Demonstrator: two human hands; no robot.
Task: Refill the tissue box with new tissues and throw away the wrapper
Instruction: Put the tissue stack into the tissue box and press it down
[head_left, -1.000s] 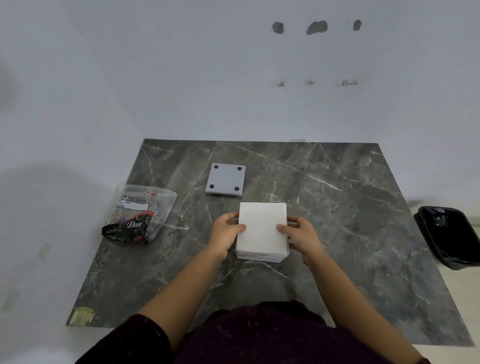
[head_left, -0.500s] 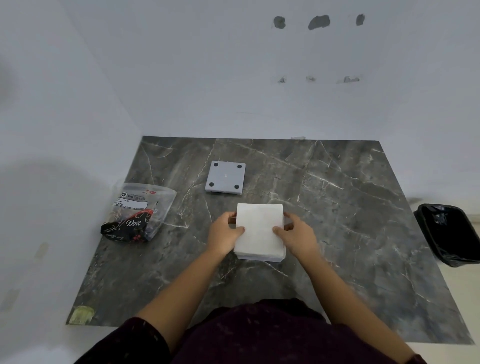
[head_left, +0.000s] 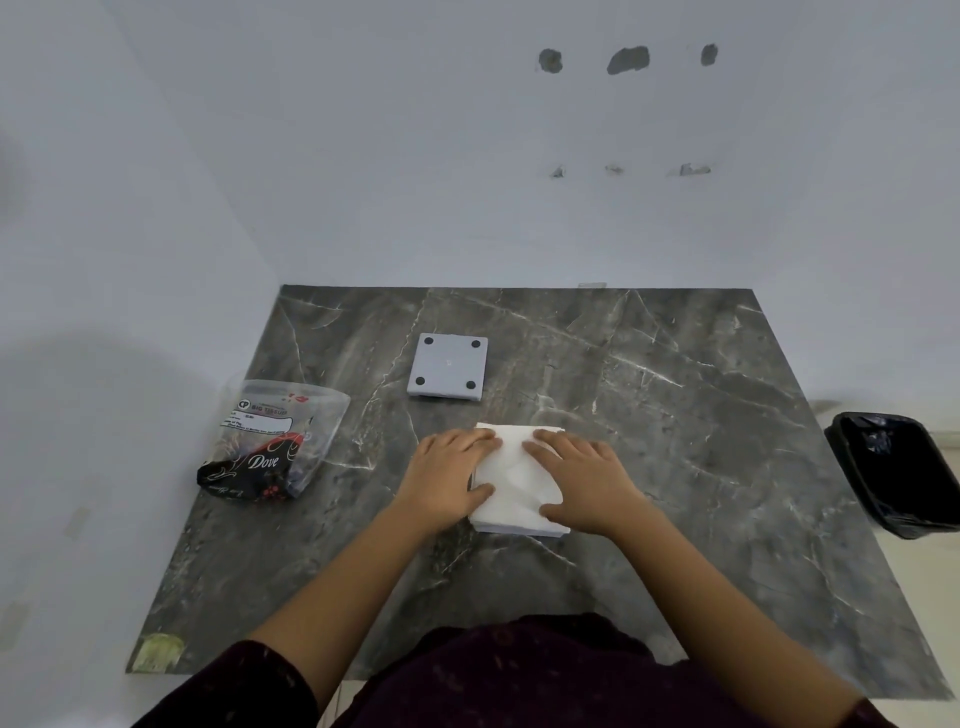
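A white stack of tissues (head_left: 514, 470) sits in the grey tissue box (head_left: 519, 530) at the middle of the dark marble table (head_left: 675, 467); only the box's near edge shows under the stack. My left hand (head_left: 449, 478) lies flat on the stack's left side, and my right hand (head_left: 582, 480) lies flat on its right side, both pressing down. The box's grey bottom panel (head_left: 449, 366) with small black feet lies behind. The emptied clear plastic wrapper (head_left: 272, 441) lies at the table's left edge.
A black-lined trash bin (head_left: 898, 470) stands on the floor off the table's right edge. White walls close in behind and on the left. A scrap of yellowish tape (head_left: 156, 652) marks the near left corner.
My hands moved from gripping the stack's sides to lying flat on top of it. The stack has sunk lower and its top is now creased.
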